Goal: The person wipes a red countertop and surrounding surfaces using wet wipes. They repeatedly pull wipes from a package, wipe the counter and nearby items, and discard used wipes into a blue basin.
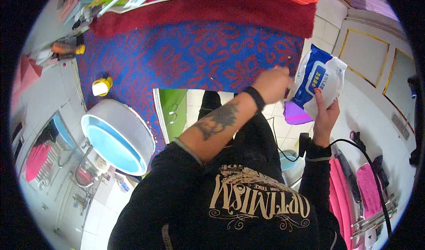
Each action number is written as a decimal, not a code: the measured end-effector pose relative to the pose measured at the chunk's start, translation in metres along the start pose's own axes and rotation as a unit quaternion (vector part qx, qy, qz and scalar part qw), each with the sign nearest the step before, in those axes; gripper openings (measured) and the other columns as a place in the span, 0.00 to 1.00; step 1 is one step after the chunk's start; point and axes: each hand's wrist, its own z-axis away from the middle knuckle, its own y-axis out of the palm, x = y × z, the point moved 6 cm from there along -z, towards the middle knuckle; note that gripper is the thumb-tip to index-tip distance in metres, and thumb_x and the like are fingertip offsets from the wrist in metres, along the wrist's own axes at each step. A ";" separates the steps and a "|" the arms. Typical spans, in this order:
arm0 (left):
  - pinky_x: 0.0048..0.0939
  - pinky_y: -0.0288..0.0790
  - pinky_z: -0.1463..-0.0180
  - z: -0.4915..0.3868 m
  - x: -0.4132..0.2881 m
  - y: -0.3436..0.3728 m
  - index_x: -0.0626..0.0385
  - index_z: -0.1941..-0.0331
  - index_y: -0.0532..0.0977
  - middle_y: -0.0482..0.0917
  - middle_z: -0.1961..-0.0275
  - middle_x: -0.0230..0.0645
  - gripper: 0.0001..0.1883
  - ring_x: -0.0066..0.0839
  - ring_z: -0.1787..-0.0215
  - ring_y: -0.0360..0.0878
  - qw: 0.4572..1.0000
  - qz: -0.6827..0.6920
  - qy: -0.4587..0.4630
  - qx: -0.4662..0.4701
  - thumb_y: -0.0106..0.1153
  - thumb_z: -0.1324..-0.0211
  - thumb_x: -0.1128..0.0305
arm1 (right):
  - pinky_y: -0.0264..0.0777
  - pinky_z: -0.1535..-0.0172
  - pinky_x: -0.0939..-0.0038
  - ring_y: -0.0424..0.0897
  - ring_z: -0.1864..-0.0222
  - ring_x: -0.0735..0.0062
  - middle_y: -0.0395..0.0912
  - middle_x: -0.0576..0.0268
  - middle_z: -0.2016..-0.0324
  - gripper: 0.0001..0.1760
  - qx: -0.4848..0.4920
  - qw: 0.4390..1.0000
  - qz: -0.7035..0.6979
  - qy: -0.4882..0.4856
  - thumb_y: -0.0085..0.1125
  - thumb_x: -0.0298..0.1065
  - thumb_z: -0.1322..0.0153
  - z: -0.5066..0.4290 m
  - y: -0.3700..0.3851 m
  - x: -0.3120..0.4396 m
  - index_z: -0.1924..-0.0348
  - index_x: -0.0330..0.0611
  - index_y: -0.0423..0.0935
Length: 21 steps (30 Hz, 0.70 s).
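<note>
At the right, my right hand (325,117) grips the lower end of a soft blue-and-white wet-wipe pack (315,80), thumb on its front. The pack is tilted, bears printed writing and has a flip-lid panel facing me. My left hand (274,84), with a black band at the wrist, reaches across my body to the pack's left edge. Its fingers are blurred and partly hidden, so I cannot tell whether they hold the pack or anything else. A purple piece of material (297,114) shows just under the pack.
A blue cloth with red patterns (186,57) spreads ahead, with a dark red textile (206,7) along its far side. A round basin (113,114) with a light-blue interior stands left, near a yellow-and-white object (102,86). Pink towels (342,197) hang at right. A black cable (372,170) runs past my right wrist.
</note>
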 end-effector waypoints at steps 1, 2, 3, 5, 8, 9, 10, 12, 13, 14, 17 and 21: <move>0.51 0.73 0.54 0.018 0.002 -0.032 0.55 0.59 0.80 0.79 0.61 0.48 0.10 0.49 0.56 0.78 0.996 0.017 0.013 -0.085 0.54 0.45 0.75 | 0.74 0.51 0.72 0.81 0.56 0.72 0.83 0.57 0.55 0.21 -0.017 0.999 -0.003 0.033 0.67 0.35 0.28 0.000 -0.001 -0.002 0.47 0.31 0.77; 0.50 0.72 0.53 0.037 0.021 -0.071 0.52 0.56 0.80 0.78 0.62 0.47 0.13 0.49 0.56 0.78 0.985 -0.003 -0.059 -0.163 0.53 0.44 0.76 | 0.74 0.51 0.72 0.81 0.56 0.73 0.83 0.57 0.55 0.20 -0.009 0.999 -0.038 0.012 0.67 0.34 0.28 0.001 0.002 0.003 0.47 0.31 0.77; 0.50 0.72 0.54 0.060 0.041 -0.112 0.51 0.51 0.80 0.77 0.63 0.48 0.16 0.48 0.56 0.78 0.971 -0.074 -0.078 -0.214 0.52 0.42 0.76 | 0.74 0.51 0.72 0.81 0.56 0.73 0.83 0.57 0.55 0.20 0.009 0.999 -0.038 -0.013 0.67 0.34 0.28 0.001 0.004 0.008 0.47 0.31 0.78; 0.49 0.73 0.55 0.115 0.086 -0.182 0.52 0.45 0.77 0.79 0.60 0.48 0.21 0.49 0.58 0.78 0.905 -0.140 -0.251 -0.314 0.50 0.42 0.79 | 0.74 0.51 0.72 0.80 0.56 0.73 0.83 0.57 0.56 0.20 0.030 0.998 -0.046 -0.015 0.67 0.34 0.28 0.004 0.006 0.016 0.48 0.31 0.78; 0.48 0.75 0.52 0.142 0.085 -0.175 0.53 0.44 0.76 0.79 0.56 0.50 0.22 0.49 0.55 0.80 0.892 -0.184 -0.299 -0.283 0.50 0.43 0.78 | 0.74 0.53 0.73 0.80 0.57 0.74 0.83 0.56 0.56 0.21 0.034 0.999 -0.036 -0.016 0.67 0.35 0.28 0.008 0.009 0.031 0.48 0.31 0.78; 0.48 0.76 0.51 0.137 0.074 -0.149 0.52 0.43 0.76 0.79 0.56 0.51 0.22 0.48 0.54 0.81 0.921 -0.154 -0.265 -0.242 0.50 0.43 0.78 | 0.74 0.54 0.73 0.80 0.58 0.74 0.83 0.56 0.56 0.21 0.026 0.999 -0.041 -0.013 0.67 0.36 0.28 0.009 0.013 0.037 0.48 0.31 0.78; 0.48 0.76 0.50 0.129 0.062 -0.110 0.51 0.44 0.76 0.79 0.55 0.49 0.22 0.48 0.52 0.80 0.948 -0.136 -0.256 -0.132 0.50 0.44 0.78 | 0.74 0.56 0.74 0.81 0.60 0.75 0.83 0.56 0.57 0.20 0.014 0.999 -0.030 -0.006 0.66 0.36 0.28 0.009 0.018 0.042 0.48 0.31 0.78; 0.47 0.75 0.49 0.131 0.034 -0.053 0.50 0.46 0.78 0.79 0.55 0.46 0.22 0.48 0.52 0.80 0.981 -0.027 -0.189 -0.023 0.50 0.45 0.79 | 0.74 0.57 0.74 0.81 0.61 0.76 0.84 0.57 0.58 0.20 0.075 0.995 -0.059 -0.013 0.66 0.35 0.28 0.005 0.049 0.053 0.48 0.31 0.78; 0.46 0.75 0.49 0.132 0.025 -0.045 0.50 0.47 0.79 0.79 0.56 0.44 0.22 0.48 0.53 0.80 0.993 0.049 -0.099 -0.032 0.50 0.45 0.80 | 0.75 0.58 0.74 0.81 0.62 0.76 0.84 0.57 0.58 0.19 0.099 0.993 -0.067 0.004 0.65 0.35 0.28 -0.001 0.069 0.054 0.48 0.31 0.78; 0.46 0.74 0.50 0.139 0.037 -0.055 0.50 0.48 0.80 0.79 0.58 0.44 0.21 0.49 0.54 0.79 0.983 0.071 -0.136 -0.099 0.49 0.45 0.80 | 0.75 0.59 0.75 0.81 0.63 0.76 0.84 0.58 0.59 0.19 0.128 0.986 -0.109 -0.005 0.65 0.34 0.28 -0.006 0.091 0.058 0.48 0.31 0.78; 0.45 0.73 0.54 0.171 0.085 -0.104 0.55 0.54 0.83 0.79 0.62 0.46 0.17 0.49 0.58 0.79 0.949 0.100 -0.193 -0.227 0.53 0.47 0.79 | 0.75 0.57 0.74 0.82 0.60 0.76 0.84 0.58 0.58 0.20 0.144 0.986 -0.082 -0.013 0.67 0.34 0.29 -0.030 0.144 0.058 0.49 0.31 0.78; 0.39 0.74 0.53 0.222 0.122 -0.151 0.63 0.56 0.81 0.81 0.59 0.48 0.15 0.49 0.57 0.81 0.924 0.123 -0.248 -0.263 0.54 0.49 0.78 | 0.77 0.58 0.73 0.83 0.61 0.74 0.83 0.57 0.58 0.18 0.159 0.975 -0.153 0.041 0.65 0.32 0.28 -0.047 0.185 0.059 0.49 0.32 0.77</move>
